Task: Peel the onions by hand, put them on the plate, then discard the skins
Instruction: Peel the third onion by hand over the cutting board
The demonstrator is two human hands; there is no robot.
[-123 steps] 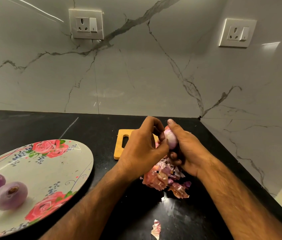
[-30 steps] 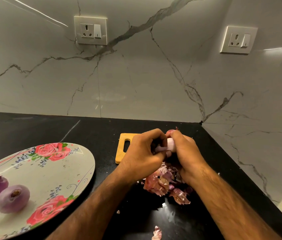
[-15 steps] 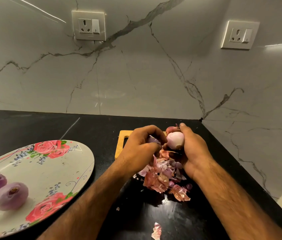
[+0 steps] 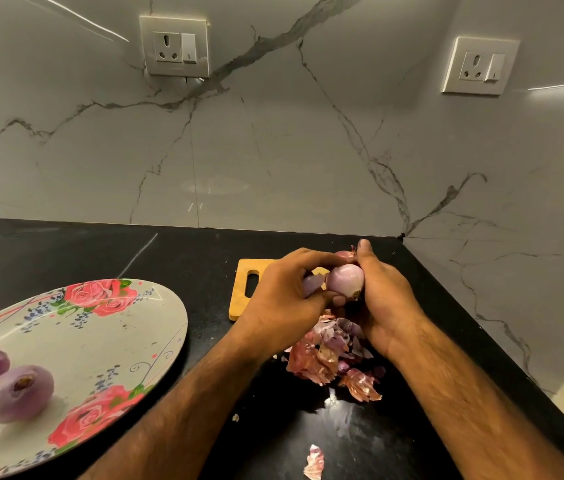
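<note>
Left hand (image 4: 287,299): closed back in on the onion since half a second ago; forefinger now reaching across to the bulb's top, thumb tip under it. Fingers curled, grip pinching a purple flake (image 4: 312,284), probably mid-tear.
Onion in hand (image 4: 344,280): centre-right of frame, held in the air above the skins; pale peeled flank toward the camera, brownish rough patch at the lower end.
Right hand (image 4: 384,299): grip wrapped round the onion's far side, thumb up along its top. Likely the steady holder, so the other hand can strip.
Reddish bit behind right thumb: dry top or a second bulb, cannot tell.
Skins (image 4: 329,358): heaped straight below both hands on the worktop (image 4: 169,258), left where they drop and easy to gather in one sweep later. One stray scrap (image 4: 314,462) at bottom centre, well apart.
Cutting board (image 4: 242,296): behind the hands, mostly hidden, handle slot showing.
Plate (image 4: 83,341): lower left, within the left arm's reach; two peeled onions (image 4: 17,393) just beside each other near its left edge.
Stage, as judged: third onion nearly bare; plating next, skins not yet discarded.
</note>
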